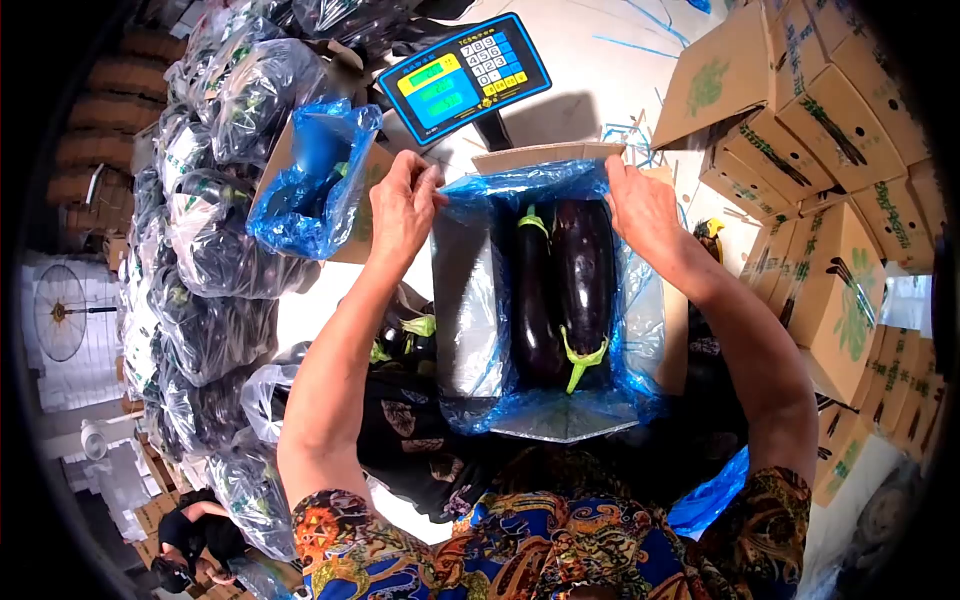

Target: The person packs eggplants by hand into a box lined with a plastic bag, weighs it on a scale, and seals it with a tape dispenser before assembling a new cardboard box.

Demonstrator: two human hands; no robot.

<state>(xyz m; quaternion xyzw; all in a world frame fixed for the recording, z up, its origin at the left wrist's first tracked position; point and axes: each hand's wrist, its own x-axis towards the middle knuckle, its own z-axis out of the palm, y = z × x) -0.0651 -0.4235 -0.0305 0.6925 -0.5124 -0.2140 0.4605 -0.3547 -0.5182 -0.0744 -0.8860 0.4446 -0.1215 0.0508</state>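
Note:
In front of me an open cardboard box (675,345) is lined with a blue plastic bag (560,180). Two long dark eggplants (583,265) lie side by side inside, one with its green stem toward me and the other with its stem away. My left hand (402,205) is closed on the liner's edge at the far left corner. At the far right corner, my right hand (643,205) pinches the liner beside the raised far flap (545,155); its fingertips are partly hidden. More eggplants (408,325) lie left of the box.
A scale display (465,77) stands beyond the box. Another blue-lined box (360,205) is at the left, beside piled clear bags of eggplants (235,220). Cardboard boxes (800,110) are stacked at the right. A person (195,535) bends over at the lower left.

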